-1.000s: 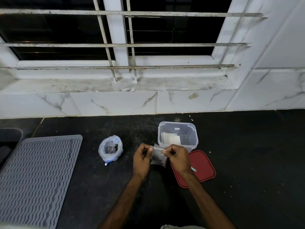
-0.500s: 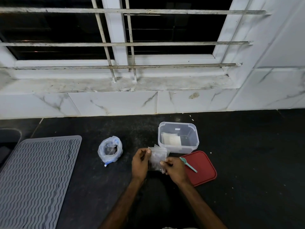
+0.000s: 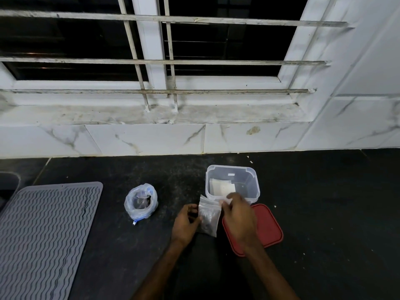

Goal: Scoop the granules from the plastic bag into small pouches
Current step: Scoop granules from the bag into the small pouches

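Observation:
A small clear pouch with dark granules in its lower part stands between my hands on the black counter. My left hand holds its left edge. My right hand pinches its top right corner, blurred with motion. To the left stands the open plastic bag with dark granules inside. A clear plastic container behind the pouch holds flat white pouches. The red lid lies under my right hand; the spoon is hidden.
A grey ribbed drying mat covers the counter at the left. A white marble wall and a barred window sill rise behind the counter. Bare black counter stretches to the right.
My right hand has slid from the pouch's lower edge up to its top right corner and now covers the teal spoon on the red lid. The left hand has shifted lower on the pouch.

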The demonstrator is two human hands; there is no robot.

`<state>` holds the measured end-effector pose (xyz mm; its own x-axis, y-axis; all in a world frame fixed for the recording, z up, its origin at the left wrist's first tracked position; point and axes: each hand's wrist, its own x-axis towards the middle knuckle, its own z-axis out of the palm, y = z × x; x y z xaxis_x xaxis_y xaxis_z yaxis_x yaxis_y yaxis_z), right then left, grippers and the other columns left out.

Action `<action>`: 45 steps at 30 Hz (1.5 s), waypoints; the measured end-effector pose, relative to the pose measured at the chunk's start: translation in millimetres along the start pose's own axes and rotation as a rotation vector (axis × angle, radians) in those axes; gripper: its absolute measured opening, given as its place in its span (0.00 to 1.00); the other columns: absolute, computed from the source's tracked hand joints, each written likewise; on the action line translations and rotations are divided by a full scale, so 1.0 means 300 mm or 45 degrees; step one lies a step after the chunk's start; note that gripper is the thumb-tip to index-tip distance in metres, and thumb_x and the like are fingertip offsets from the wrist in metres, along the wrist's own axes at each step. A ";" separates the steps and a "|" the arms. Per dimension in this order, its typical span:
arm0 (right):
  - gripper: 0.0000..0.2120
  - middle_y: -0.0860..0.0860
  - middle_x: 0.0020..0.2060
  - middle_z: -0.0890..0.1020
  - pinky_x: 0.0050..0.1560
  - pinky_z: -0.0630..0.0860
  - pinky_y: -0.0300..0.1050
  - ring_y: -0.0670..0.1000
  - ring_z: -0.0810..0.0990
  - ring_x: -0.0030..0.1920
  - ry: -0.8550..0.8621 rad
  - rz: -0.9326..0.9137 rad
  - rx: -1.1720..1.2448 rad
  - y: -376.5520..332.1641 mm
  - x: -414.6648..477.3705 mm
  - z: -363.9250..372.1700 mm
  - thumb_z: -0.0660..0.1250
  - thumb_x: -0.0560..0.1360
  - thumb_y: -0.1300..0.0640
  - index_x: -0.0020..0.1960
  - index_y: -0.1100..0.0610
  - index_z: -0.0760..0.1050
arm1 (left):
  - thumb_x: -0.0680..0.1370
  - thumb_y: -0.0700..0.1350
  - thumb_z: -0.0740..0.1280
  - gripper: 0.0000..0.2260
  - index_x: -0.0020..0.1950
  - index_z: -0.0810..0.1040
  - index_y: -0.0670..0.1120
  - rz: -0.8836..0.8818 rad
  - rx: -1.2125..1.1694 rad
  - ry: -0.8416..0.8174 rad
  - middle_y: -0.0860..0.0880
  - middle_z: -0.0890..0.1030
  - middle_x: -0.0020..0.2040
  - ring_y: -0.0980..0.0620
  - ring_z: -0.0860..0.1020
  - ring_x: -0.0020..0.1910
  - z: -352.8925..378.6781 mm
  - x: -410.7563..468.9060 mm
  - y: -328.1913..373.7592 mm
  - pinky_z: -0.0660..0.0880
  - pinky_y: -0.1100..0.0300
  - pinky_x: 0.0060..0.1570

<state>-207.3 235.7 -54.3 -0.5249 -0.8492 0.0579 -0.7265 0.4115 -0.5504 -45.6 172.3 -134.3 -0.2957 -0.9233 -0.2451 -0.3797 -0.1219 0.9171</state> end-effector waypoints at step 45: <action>0.05 0.51 0.47 0.84 0.52 0.80 0.47 0.49 0.81 0.47 -0.575 -0.196 0.164 -0.248 -0.010 0.044 0.68 0.77 0.57 0.52 0.54 0.80 | 0.78 0.40 0.69 0.03 0.49 0.80 0.41 -0.114 -0.396 0.247 0.44 0.84 0.44 0.54 0.83 0.39 -0.113 -0.072 0.164 0.79 0.62 0.34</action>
<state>-145.8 203.1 -24.4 -0.1507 -0.9672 -0.2044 -0.7045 0.2501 -0.6642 -28.3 173.8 -73.2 -0.0904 -0.9521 -0.2922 -0.1033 -0.2828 0.9536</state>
